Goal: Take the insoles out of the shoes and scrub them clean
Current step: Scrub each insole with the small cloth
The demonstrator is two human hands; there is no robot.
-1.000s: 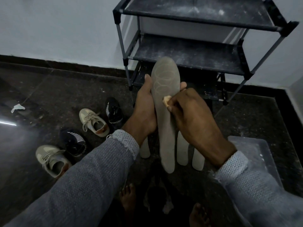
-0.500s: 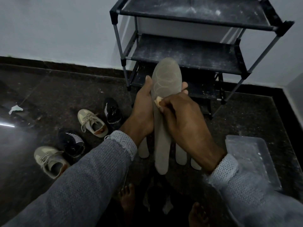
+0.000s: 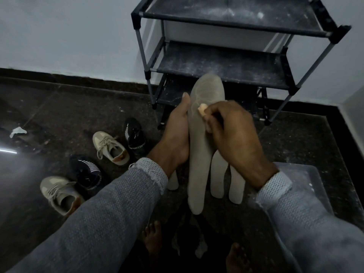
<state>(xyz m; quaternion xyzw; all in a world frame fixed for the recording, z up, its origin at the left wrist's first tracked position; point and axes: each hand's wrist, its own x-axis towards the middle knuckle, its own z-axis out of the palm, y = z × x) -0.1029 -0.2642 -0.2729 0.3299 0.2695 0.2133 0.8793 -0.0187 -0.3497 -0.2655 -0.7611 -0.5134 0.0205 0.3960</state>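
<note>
Dark speckled floor (image 3: 59,107) is spreading under a dusty black rack (image 3: 226,62), with four shoes (image 3: 110,147) sitting empty at the left and three more insoles (image 3: 217,174) lying below the hands, so the removing looks done and the scrubbing is under way. Left hand (image 3: 175,134) is gripping a long, grey, felt-like insole (image 3: 199,146) by its edge, holding it upright, while the right hand (image 3: 232,134) is pinching a small pale scrubber (image 3: 201,110) against its rounded toe end.
</note>
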